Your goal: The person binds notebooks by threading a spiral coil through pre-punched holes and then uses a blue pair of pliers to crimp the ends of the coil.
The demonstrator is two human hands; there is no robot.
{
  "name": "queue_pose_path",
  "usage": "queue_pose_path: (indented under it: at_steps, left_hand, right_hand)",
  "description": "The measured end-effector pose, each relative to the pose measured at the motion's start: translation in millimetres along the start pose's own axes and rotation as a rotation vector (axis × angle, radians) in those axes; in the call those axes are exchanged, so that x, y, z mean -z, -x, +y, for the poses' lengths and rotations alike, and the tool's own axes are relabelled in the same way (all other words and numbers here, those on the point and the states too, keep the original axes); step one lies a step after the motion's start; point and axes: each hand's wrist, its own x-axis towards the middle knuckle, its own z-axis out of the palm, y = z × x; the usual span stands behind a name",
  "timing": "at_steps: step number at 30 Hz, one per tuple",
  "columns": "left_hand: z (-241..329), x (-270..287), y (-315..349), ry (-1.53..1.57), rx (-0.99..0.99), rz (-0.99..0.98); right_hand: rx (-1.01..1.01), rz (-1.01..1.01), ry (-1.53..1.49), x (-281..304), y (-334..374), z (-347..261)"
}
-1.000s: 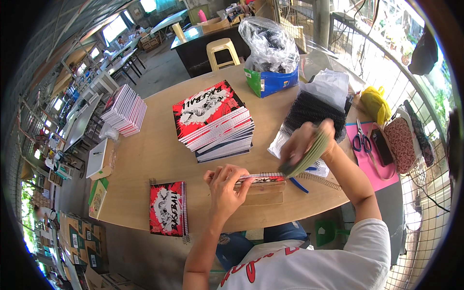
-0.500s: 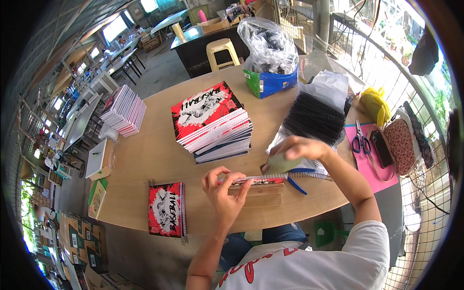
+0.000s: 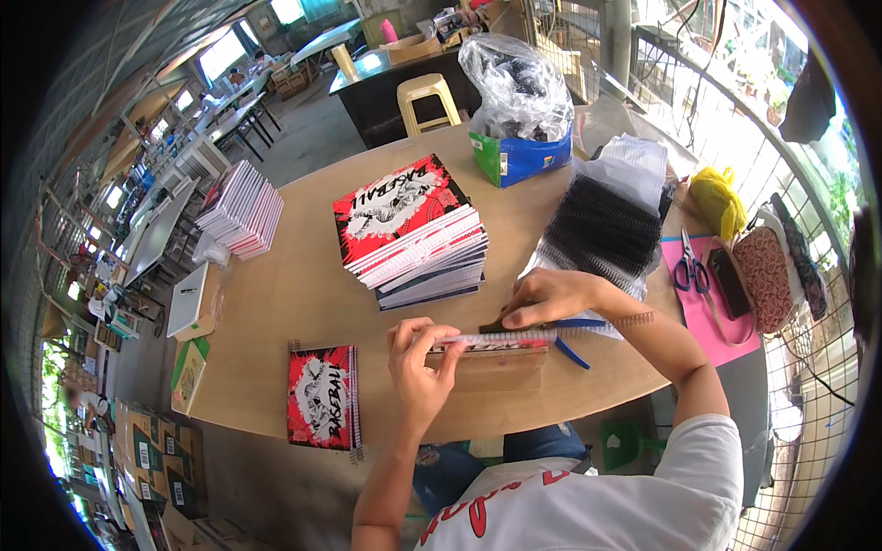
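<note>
My left hand pinches one end of a red and black notebook, which stands on edge against a wooden block. Along the notebook's upper edge runs a wire coil, its free end sticking out past my right wrist. In my right hand, closed fingers press a dark flat piece against the coil; most of that piece is hidden. A blue-handled tool lies beside the block. At the left, a finished-looking notebook has coil ends protruding from its edge.
A tall notebook stack stands mid-table, another stack at far left. Black coils lie on plastic at right, near a bag-filled blue box. Scissors and a phone rest on pink sheeting. A yellow stool stands beyond.
My right hand has lowered slightly, and the flat piece, earlier blurred and greenish, now sits against the coil. The coil's free end has swung upward. The view has shifted a little.
</note>
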Motion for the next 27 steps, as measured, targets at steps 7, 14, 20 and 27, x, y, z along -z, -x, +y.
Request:
queue_pose_path:
  at_steps: [7,14,20,27]
  left_hand:
    - [-2,6,4,0.071,0.082,-0.003]
    - [-6,17,0,0.011,0.020,0.010]
    - [-6,18,0,0.075,0.073,0.010]
    - [-13,21,1,0.094,0.070,0.024]
  right_hand:
    - [-0.052,0.020,0.239,-7,-13,0]
    - [-0.167,-0.093,0.199,-2,-23,-25]
    - [-0.001,-0.023,0.249,-9,-37,2]
    - [-0.063,-0.023,0.245,-7,-49,-6]
